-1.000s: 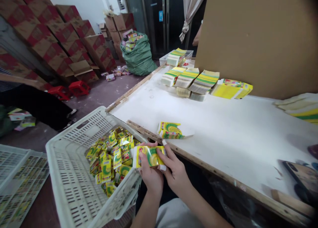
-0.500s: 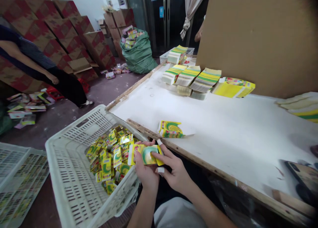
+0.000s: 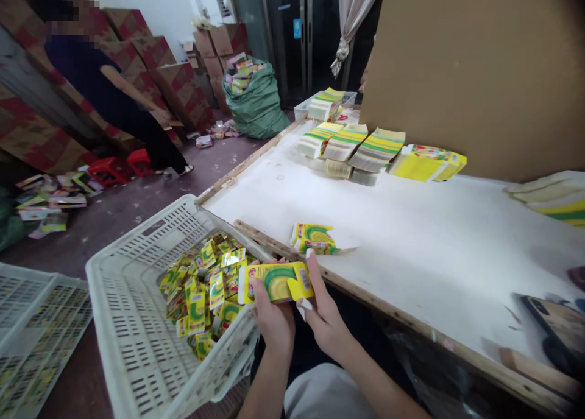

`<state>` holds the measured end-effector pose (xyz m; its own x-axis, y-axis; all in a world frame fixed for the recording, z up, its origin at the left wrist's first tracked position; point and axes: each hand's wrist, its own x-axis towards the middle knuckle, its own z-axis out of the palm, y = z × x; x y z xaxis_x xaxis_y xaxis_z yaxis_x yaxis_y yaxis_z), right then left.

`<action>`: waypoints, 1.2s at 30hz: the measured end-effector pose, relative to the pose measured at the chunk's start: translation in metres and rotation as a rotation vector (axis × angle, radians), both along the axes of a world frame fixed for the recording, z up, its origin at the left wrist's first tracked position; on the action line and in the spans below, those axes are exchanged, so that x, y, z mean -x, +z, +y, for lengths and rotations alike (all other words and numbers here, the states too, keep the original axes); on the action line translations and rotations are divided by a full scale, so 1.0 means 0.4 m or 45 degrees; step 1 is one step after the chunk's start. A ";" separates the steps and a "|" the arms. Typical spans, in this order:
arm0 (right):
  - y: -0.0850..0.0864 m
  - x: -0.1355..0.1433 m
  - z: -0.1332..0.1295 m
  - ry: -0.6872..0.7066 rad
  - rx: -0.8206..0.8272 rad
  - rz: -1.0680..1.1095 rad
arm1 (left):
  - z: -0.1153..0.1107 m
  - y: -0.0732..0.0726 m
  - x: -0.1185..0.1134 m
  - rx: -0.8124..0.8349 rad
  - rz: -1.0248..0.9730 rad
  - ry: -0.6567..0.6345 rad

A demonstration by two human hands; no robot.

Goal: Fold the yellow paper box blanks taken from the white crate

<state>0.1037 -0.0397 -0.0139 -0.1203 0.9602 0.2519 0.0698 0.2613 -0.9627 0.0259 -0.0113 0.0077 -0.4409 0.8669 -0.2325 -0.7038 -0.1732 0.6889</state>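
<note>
Looking past the white table (image 3: 425, 248), we see the basket (image 3: 114, 279) at its edge; beside it our left hand (image 3: 275, 321) grasps the yellow box (image 3: 276, 276) from below, thumb on top, while our right hand (image 3: 326, 321) spreads thumb and forefinger at the barcoded end, whether gripping we cannot tell
</note>
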 end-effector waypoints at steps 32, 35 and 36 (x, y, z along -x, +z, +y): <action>-0.019 -0.065 0.069 -0.315 -0.548 -0.543 | 0.035 -0.033 0.023 0.181 0.523 0.031; -0.015 -0.073 0.076 -0.273 -0.623 -0.611 | 0.031 -0.034 0.014 0.202 0.461 -0.011; -0.014 -0.076 0.077 -0.250 -0.648 -0.627 | 0.030 -0.034 0.013 0.202 0.432 -0.027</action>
<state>0.1343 -0.0091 -0.0197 -0.1727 0.7543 0.6335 0.5543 0.6060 -0.5705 0.0206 0.0009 -0.0060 -0.4986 0.8413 -0.2088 -0.4333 -0.0332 0.9007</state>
